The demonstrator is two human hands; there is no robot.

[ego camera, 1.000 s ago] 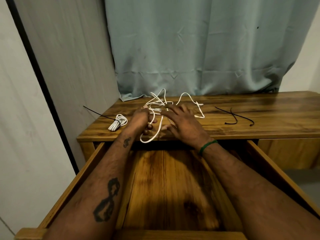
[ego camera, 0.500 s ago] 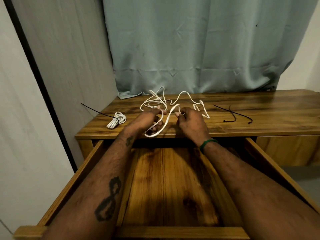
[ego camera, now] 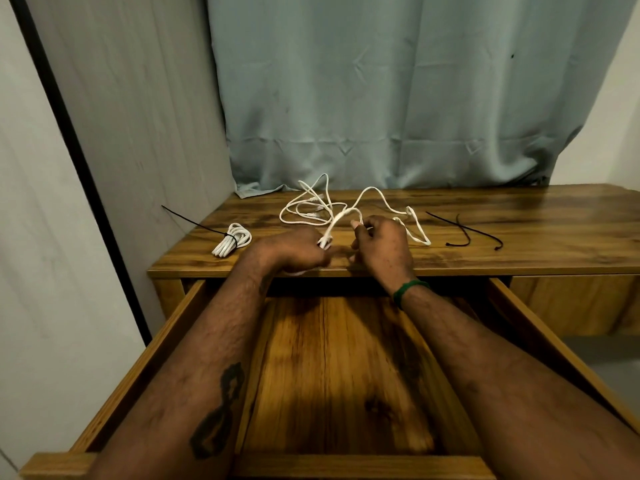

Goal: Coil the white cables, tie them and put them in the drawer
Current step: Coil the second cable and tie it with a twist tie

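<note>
A loose white cable sprawls in tangled loops across the middle of the wooden desk top. My left hand is closed on a doubled strand of it near the front edge. My right hand pinches the same strand a little higher, so a short length runs taut between the two hands. A second white cable, coiled and bound with a black tie, lies at the desk's left end. Below my forearms the wooden drawer stands pulled out, with nothing visible inside.
Two loose black cable ties lie on the desk to the right of my hands. A grey-blue curtain hangs behind the desk and a pale wall panel closes the left side. A shut drawer front sits at the right.
Both hands have closed on the loose cable and drawn a doubled strand up between them. The loop that hung over the desk's front edge has been gathered into my left hand.
</note>
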